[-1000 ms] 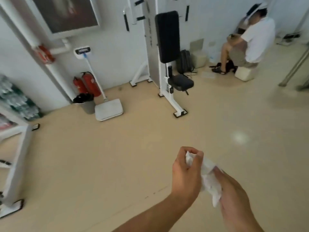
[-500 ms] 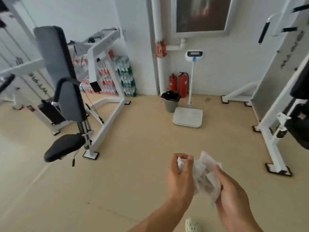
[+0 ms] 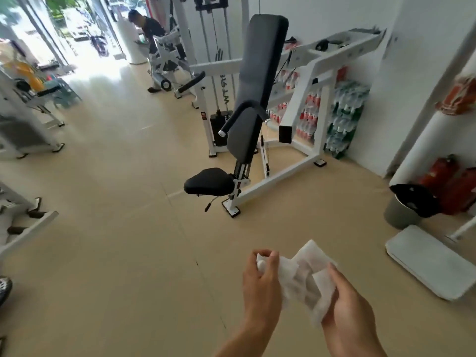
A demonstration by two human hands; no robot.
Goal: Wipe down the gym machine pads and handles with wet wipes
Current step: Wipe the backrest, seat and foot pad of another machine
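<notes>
A white wet wipe [image 3: 304,279] is stretched, crumpled, between both hands low in the head view. My left hand [image 3: 260,284] pinches its left end with curled fingers. My right hand [image 3: 347,313] grips its right side. Ahead stands a white-framed gym machine [image 3: 301,161] with a tall black back pad [image 3: 257,81], a small black seat pad [image 3: 208,181] and a black curved handle [image 3: 239,117] crossing the back pad. Both hands are well short of the machine, over bare floor.
A grey bin with a black liner [image 3: 409,204] and red fire extinguishers [image 3: 448,181] stand at right, beside a white scale platform [image 3: 430,264]. Stacked bottle packs [image 3: 342,117] line the wall. More machines [image 3: 23,130] stand at left. A person [image 3: 152,32] is bent over equipment far back.
The view has swung left from the other seat machine and scale to this machine, now central and closer. Both hands have kept hold of the wipe and spread it wider.
</notes>
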